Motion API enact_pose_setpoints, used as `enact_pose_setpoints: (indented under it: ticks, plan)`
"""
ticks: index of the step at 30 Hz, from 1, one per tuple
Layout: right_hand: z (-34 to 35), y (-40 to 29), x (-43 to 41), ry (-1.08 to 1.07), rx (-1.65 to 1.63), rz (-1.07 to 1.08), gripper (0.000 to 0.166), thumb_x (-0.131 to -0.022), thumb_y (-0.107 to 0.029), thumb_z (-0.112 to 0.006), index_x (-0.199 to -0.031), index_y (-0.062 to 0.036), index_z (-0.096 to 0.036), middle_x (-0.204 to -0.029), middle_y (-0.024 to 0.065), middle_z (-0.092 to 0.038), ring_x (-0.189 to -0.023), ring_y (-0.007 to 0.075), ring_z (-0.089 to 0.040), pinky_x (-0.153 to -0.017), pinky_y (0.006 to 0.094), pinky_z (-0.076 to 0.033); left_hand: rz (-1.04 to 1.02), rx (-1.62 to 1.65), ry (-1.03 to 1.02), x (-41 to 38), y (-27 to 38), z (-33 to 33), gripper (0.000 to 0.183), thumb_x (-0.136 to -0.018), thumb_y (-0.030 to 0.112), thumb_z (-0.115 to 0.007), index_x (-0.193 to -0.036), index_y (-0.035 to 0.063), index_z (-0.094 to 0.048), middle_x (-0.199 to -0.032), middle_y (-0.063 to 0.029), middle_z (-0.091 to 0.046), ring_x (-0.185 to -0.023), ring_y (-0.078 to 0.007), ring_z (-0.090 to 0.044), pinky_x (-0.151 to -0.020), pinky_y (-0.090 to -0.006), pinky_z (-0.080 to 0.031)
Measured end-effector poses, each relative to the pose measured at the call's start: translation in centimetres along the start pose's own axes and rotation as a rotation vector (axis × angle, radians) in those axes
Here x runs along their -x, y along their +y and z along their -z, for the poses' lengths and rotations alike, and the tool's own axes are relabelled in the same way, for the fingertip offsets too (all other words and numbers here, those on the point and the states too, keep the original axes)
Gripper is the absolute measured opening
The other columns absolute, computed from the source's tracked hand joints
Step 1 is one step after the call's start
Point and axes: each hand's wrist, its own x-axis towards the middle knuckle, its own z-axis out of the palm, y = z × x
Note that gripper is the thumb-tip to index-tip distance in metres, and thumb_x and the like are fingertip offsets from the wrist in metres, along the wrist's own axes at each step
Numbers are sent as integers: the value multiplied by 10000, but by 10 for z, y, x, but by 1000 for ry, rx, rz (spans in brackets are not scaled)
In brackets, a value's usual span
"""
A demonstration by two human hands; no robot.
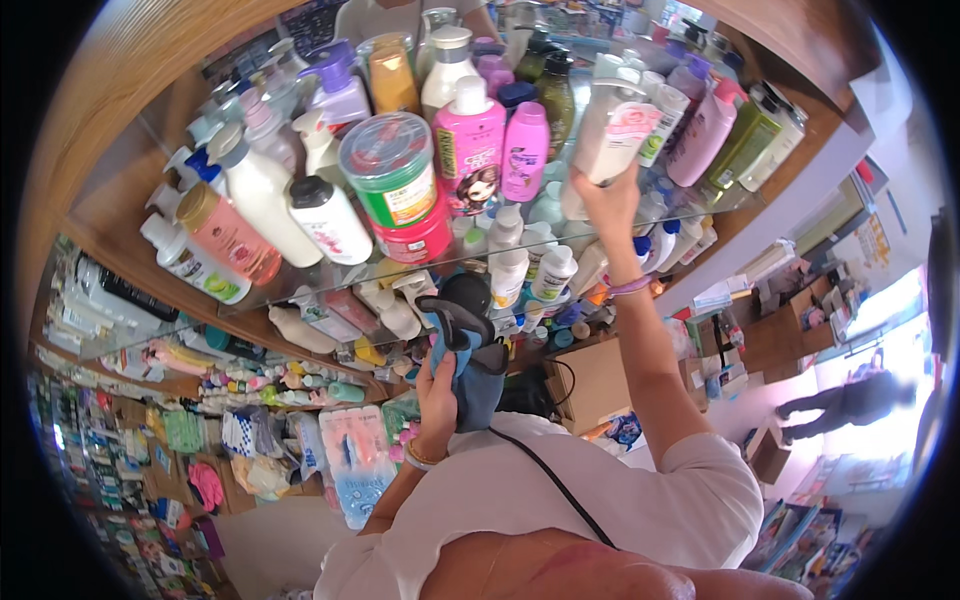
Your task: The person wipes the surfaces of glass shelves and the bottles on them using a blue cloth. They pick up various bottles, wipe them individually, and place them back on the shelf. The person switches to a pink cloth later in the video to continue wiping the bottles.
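Note:
My right hand (611, 206) is raised to the glass shelf and grips a clear pump bottle (611, 131) with a pinkish label near its base. The bottle stands slightly tilted among other bottles; whether its base touches the shelf I cannot tell. Lower and closer to my chest, my left hand (437, 397) is closed around a bunched blue cloth item (476, 382) with black edging. Left of the pump bottle stand a small purple bottle (525, 154) and a large pink bottle (471, 142). A white bottle with green print (661, 124) is just right of it.
A clear-lidded jar in green and red (397, 187) stands near the edge of the glass shelf (517, 236). White bottles (553, 271) fill the shelf below. Farther down are a cardboard box (600, 379) and packaged goods (356, 457). A person (847, 405) is at the far right.

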Motion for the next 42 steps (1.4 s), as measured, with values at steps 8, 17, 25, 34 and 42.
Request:
enact_pose_setpoints:
  ticks: [8,17,25,34,42]
  plan:
    - [-33,2,14,-7,-86,42,688,-684,-323,-789,-1125,76,-442,-972,248,-592,-904,384,-577,-798,427,-448,-20,-42,-37,-7,-9,-12,301,-923,187,-524,-1162,8,-562,-1081,-48,-608,-974,-145,-559,-876,-284,-427]
    - [-23,14,12,-126,-200,135,626,-904,-416,-499,-1250,84,-350,-1154,268,-464,-1062,386,-469,-940,451,-342,27,17,-72,-16,-24,-1,299,-931,192,-510,-1165,13,-563,-1096,-74,-611,-997,-165,-576,-873,-280,-456]
    - [-34,44,11,-82,-440,63,536,-916,-277,-504,-1287,67,-329,-1203,244,-439,-1077,347,-468,-941,423,-352,31,-108,-77,-24,-20,-23,263,-933,178,-518,-1113,-2,-584,-1050,-31,-592,-934,-101,-535,-851,-236,-407]
    - [20,109,-117,193,546,-218,624,-630,-302,-743,-1067,40,-458,-990,240,-564,-967,422,-538,-842,451,-438,36,3,-54,-18,-14,-16,308,-948,173,-480,-1173,-26,-549,-1102,-41,-584,-998,-121,-525,-899,-254,-386]
    - [79,27,-9,148,-692,-245,342,-756,-74,-636,-1042,-1,-463,-925,85,-585,-816,172,-578,-708,271,-476,-110,-12,-136,-15,-1,-38,394,-932,225,-488,-1254,-2,-484,-1221,-90,-531,-1085,-184,-513,-955,-313,-390]
